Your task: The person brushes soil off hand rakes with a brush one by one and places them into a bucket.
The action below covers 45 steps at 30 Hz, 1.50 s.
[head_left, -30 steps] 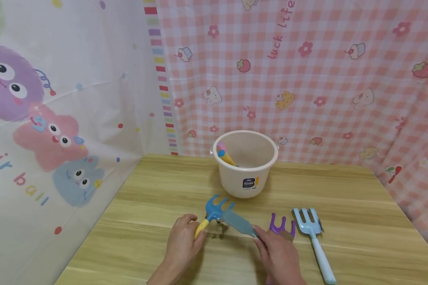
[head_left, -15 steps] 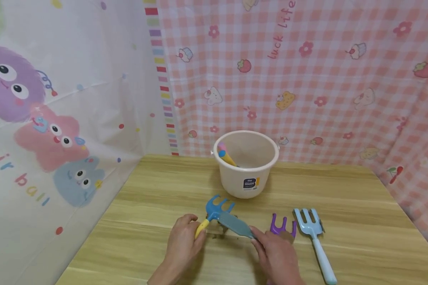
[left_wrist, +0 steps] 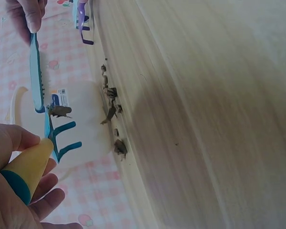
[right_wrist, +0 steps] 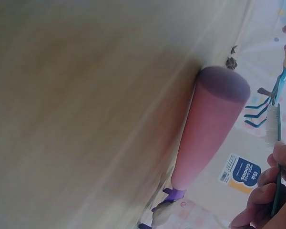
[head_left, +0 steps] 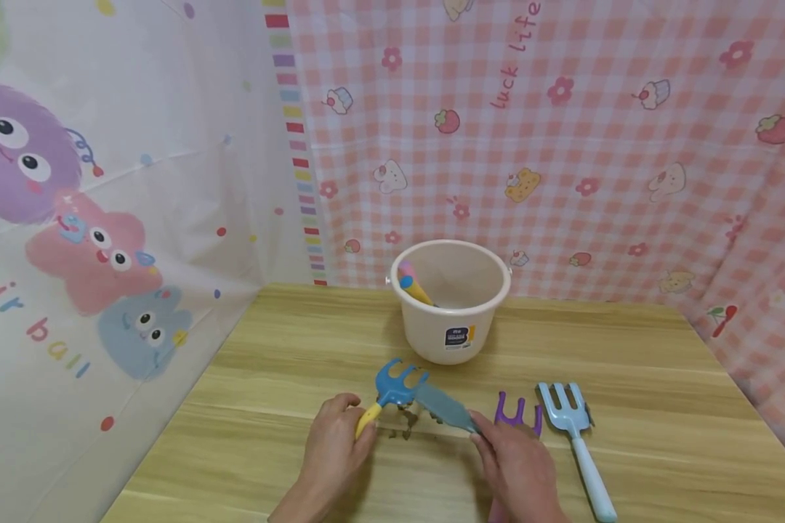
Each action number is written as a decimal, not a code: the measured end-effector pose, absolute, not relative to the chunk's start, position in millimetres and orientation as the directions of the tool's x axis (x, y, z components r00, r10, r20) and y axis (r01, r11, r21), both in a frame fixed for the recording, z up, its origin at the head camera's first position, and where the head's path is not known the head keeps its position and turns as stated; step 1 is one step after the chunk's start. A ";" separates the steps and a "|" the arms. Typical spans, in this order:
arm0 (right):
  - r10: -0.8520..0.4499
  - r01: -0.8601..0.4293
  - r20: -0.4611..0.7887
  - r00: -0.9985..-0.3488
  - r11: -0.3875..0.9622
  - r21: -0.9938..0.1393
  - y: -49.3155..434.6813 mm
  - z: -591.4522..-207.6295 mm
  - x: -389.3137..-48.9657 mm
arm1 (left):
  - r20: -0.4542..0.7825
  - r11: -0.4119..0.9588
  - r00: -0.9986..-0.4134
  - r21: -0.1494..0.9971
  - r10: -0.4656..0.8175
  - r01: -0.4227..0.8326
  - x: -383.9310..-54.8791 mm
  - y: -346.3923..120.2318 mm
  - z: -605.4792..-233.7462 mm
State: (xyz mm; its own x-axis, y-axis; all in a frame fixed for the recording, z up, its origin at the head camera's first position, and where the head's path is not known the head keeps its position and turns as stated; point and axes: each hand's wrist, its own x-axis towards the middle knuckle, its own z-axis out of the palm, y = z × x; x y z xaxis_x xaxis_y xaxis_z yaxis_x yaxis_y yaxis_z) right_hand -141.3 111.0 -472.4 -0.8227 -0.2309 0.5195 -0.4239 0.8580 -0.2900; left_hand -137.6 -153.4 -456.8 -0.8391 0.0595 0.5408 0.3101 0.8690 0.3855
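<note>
My left hand holds a small hand rake by its yellow handle, the blue tines pointing away from me. With my right hand I grip a blue-green brush, its tip at the rake's head. White bristles face the tines in the right wrist view. A brown clump clings to the rake in the left wrist view. Dark crumbly bits lie on the table below both tools. Partly under my right hand lies a purple rake with a pink handle.
A cream bucket stands behind the hands, with yellow and pink tool handles inside it. To the right, a light blue fork lies on the wooden table. Patterned cloths rise along the table's back and left.
The brush moved left across the rake's head, then back right to the tine side, uncovering more of the brown bits. The left hand and rake stay almost still.
</note>
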 end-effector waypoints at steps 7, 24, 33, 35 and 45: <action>-0.260 -0.470 0.542 -0.799 0.833 -0.293 108.3 -469.2 -140.6 | 0.544 0.874 -0.836 0.372 0.069 0.314 -138.4 -154.4 -457.0; -0.214 -0.420 0.521 -0.826 0.850 -0.318 116.9 -472.6 -143.6 | 0.523 0.874 -0.850 0.378 0.071 0.306 -138.1 -154.3 -454.5; -0.199 -0.414 0.474 -0.858 0.813 -0.410 112.9 -465.9 -143.4 | 0.529 0.872 -0.845 0.378 0.072 0.311 -138.9 -154.1 -454.5; -0.193 -0.404 0.459 -0.867 0.810 -0.424 111.9 -465.7 -143.2 | 0.533 0.871 -0.843 0.376 0.075 0.315 -139.0 -153.8 -454.8; -0.173 -0.397 0.458 -0.872 0.796 -0.457 114.0 -465.5 -141.4 | 0.551 0.870 -0.831 0.370 0.079 0.328 -137.9 -153.4 -454.2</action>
State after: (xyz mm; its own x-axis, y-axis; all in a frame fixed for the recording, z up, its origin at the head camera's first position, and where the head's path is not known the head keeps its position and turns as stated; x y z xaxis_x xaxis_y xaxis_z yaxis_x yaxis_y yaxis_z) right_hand -141.4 114.0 -465.5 -0.8722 -0.1730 0.4575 -0.3975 0.7959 -0.4567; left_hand -137.9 -153.4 -454.2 -0.8311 0.0790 0.5505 0.3275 0.8696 0.3696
